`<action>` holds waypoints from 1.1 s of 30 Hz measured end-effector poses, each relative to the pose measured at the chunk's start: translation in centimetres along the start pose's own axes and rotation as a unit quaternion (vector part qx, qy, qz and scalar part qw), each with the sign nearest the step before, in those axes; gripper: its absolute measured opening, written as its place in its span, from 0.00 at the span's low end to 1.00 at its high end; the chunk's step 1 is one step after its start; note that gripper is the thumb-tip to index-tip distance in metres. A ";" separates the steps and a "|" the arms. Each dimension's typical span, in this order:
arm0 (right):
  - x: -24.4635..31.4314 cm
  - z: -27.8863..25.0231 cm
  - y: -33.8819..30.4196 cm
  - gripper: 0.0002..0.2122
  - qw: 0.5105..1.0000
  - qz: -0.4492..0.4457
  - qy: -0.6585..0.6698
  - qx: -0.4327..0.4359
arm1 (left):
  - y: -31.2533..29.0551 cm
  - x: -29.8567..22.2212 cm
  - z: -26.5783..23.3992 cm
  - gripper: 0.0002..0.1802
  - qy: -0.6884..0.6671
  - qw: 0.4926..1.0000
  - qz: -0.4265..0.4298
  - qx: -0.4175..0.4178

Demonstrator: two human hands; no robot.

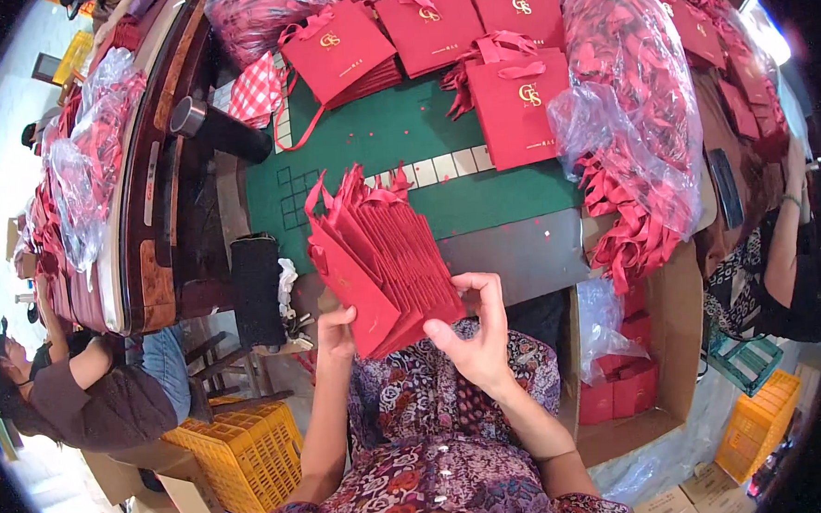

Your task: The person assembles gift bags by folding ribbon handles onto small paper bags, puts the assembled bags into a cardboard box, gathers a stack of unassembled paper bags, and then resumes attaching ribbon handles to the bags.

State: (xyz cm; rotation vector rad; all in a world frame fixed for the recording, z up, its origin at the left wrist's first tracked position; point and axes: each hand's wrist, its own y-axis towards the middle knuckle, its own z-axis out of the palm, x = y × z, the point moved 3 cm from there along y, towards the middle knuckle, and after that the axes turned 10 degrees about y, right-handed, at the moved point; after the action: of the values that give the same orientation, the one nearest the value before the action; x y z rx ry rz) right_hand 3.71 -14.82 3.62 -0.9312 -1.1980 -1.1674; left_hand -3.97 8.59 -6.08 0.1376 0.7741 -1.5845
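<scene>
A thick stack of small red paper gift bags [388,267] with red ribbon handles is held up between my two hands, over the table's near edge. The bags stand on edge, tilted, fanned slightly apart at the ribbon side. My left hand [336,335] grips the lower left of the stack, thumb on the front bag and other fingers mostly hidden behind it. On the lower right, my right hand [475,332] clasps the stack's end, with thumb and forefinger apart at its edges. Gold print marks the front bag.
More red bags [519,111] lie in piles across the green tabletop [349,139]. A plastic-wrapped bundle [630,106] sits at right, a black tumbler [223,127] at left. An open carton [684,335] stands lower right, a yellow crate [240,451] lower left. People work on both sides.
</scene>
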 end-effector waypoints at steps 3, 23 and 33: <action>0.9 0.6 0.0 0.31 0.999 0.000 -0.038 -0.006 | 0.0 0.1 -0.5 0.38 -0.015 0.998 -0.045 0.037; -4.3 -0.7 8.9 0.29 0.999 0.014 0.008 -0.039 | 15.7 -8.2 10.4 0.34 0.281 0.959 0.007 0.035; -5.4 -2.2 8.0 0.28 0.993 -0.029 -0.109 -0.026 | 21.3 -7.7 11.7 0.28 0.297 0.955 -0.003 -0.007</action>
State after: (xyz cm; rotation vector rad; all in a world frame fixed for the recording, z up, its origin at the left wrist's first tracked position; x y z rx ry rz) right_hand 12.08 -14.55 -1.68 -1.0904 -1.3829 -1.1705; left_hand 21.17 9.36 -1.55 0.6226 1.2491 -1.5542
